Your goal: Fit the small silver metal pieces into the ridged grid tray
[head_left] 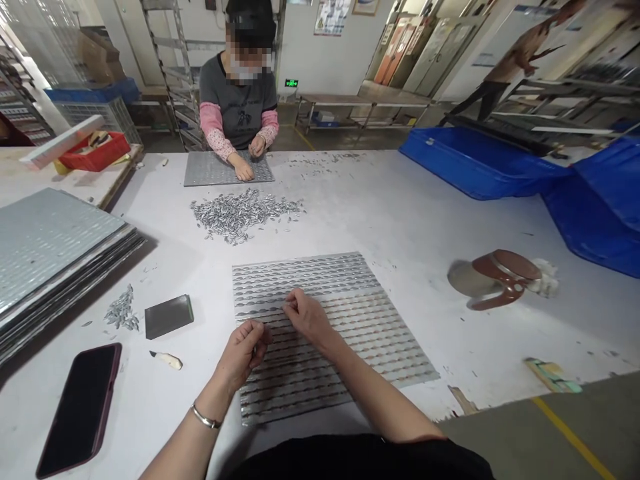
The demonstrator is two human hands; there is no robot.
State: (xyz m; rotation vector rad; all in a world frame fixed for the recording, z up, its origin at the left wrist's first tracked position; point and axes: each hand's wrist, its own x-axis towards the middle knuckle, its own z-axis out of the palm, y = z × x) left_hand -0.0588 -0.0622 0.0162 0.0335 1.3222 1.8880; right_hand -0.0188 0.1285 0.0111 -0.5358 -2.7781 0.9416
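Note:
A flat grey panel [400, 347] lies on the white table in front of me, lined with rows of small leaf-shaped pieces. My left hand [246, 353], a silver bangle on its wrist, is curled closed over the panel's left side; what its fingers hold, if anything, is hidden. Just beyond it, my right hand [313, 321] pinches finger and thumb together above one of the upper rows. Anything in that pinch is too small to make out. Past the panel's far edge is a loose pile of small silvery leaf-shaped pieces [235, 215].
Left of the panel lie a dark block [169, 317], a small knife [167, 360], a phone [80, 407] and stacked panels [55, 247]. At right are a brown jug [505, 273] and blue bins [475, 163]. Across the table a person [240, 107] works on another panel [205, 172].

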